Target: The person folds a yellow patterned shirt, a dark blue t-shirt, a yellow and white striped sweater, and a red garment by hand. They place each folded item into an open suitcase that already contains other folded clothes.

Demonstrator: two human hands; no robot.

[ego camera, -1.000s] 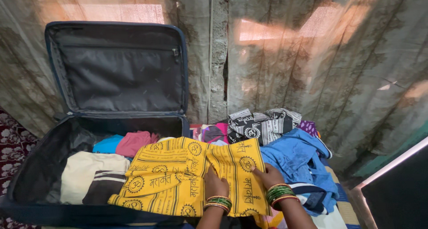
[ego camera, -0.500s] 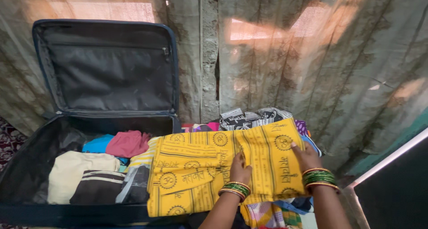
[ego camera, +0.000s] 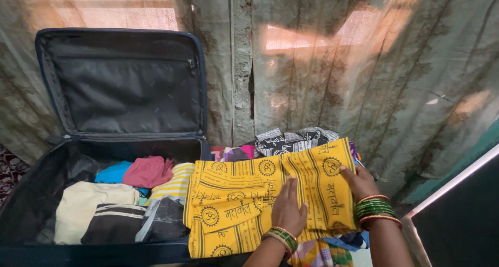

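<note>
**Hands flat on a yellow printed cloth beside an open suitcase**

Where the frame's lower edge cuts in, much is lost: the suitcase's (ego camera: pixel 31 194) near wall, both forearms, and whatever the clothes rest on. Curtain (ego camera: pixel 364 74) fills the background, thin grey-green fabric with faint patterning, light glowing through in orange patches. Suitcase is dark blue, soft-sided, lid (ego camera: pixel 122 82) standing upright against the curtain, black lining with a zipped pocket across the top. Left part of the case interior is in shadow and hard to read.

Yellow cloth (ego camera: pixel 244 194) lies just right of the suitcase, its left edge overlapping the case's right end. Cotton-like, folded into a rough rectangle, printed all over with dark round emblems and lines of script; the fold layers are uneven at the left. It covers most of a pile of clothes; only edges show: black-and-white printed fabric (ego camera: pixel 291 138) behind it, a bit of pink and purple, blue and multicoloured scraps at the bottom right.

Inside the case, folded items side by side: cream garment (ego camera: pixel 86 202), dark striped piece (ego camera: pixel 114 223), yellow-and-white striped piece (ego camera: pixel 174 184), pink bundle (ego camera: pixel 148 171), turquoise piece (ego camera: pixel 112 172).

Left hand (ego camera: pixel 288 210) lies open, palm down, fingers stretched, pressing the cloth's middle; nothing gripped. Right hand (ego camera: pixel 358 181) rests on the cloth's right edge, fingers spread on top; whether the thumb is tucked under the edge cannot be told. Green and gold bangles (ego camera: pixel 374 207) on both wrists.
</note>
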